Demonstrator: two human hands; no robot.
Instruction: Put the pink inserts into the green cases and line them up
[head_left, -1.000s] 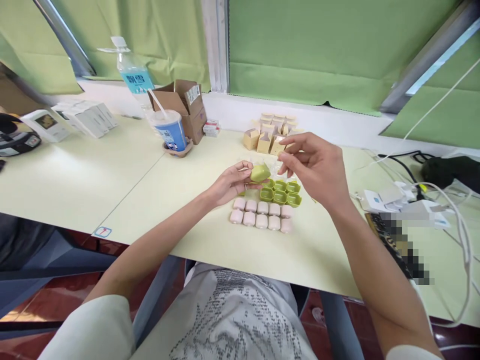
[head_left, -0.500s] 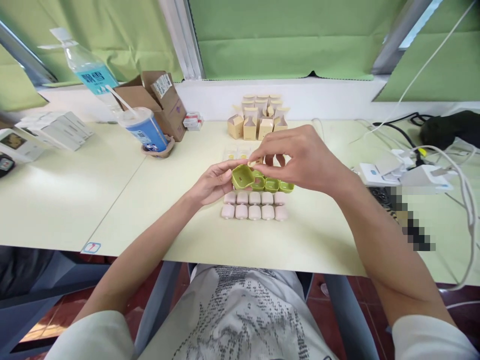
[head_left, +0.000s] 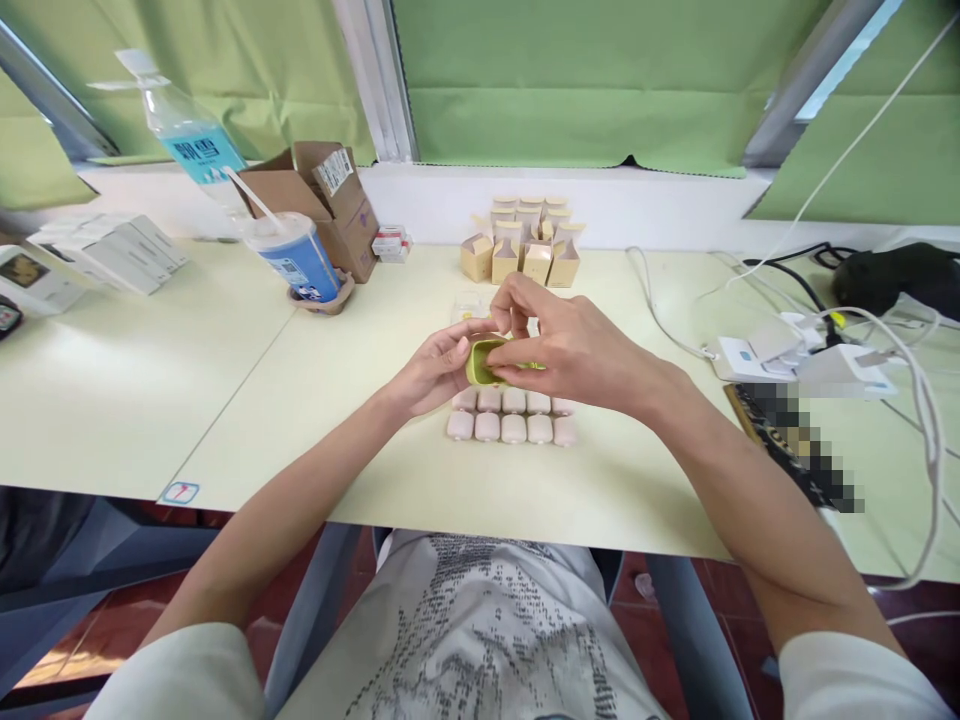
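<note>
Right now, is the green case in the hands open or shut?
Open: the green case shows its hollow inside between the left hand and right hand.

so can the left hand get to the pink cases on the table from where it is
Probably yes: the left hand sits just above the pink cases with nothing between, but its fingers already hold the green case.

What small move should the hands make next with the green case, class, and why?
Probably lower the green case toward the table just beyond the pink cases. The left hand holds it open in the air, and the right hand has its fingertips at the opening, covering whatever sits behind. Whether anything has gone inside cannot be seen, so this is a guess.
</note>
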